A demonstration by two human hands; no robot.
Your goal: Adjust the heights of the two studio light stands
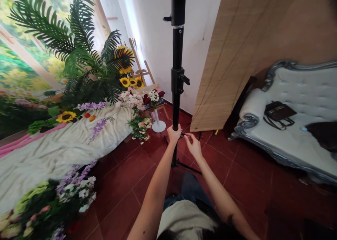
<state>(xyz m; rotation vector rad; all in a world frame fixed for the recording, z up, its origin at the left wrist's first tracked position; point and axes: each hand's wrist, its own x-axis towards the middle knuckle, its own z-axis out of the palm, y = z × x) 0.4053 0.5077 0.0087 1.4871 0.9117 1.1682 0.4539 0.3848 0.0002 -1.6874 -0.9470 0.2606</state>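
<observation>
A black upright stand [177, 50] rises in front of me, with a collar and a side knob [185, 79] partway up its pole. My left hand [174, 134] is wrapped round the pole below that collar. Just to the right, my right hand [193, 144] pinches a small black knob [183, 134] that sticks out from the pole at the height of my left hand. The stand's legs [188, 167] spread near the red tiled floor, partly hidden by my arms.
Left, a bench draped in cream cloth [65, 152] bears flowers. Palm fronds [84, 50] and a wooden easel [150, 71] stand behind. A bamboo blind [218, 64] hangs right of the stand; a white sofa [302, 145] holds a dark bag [280, 113].
</observation>
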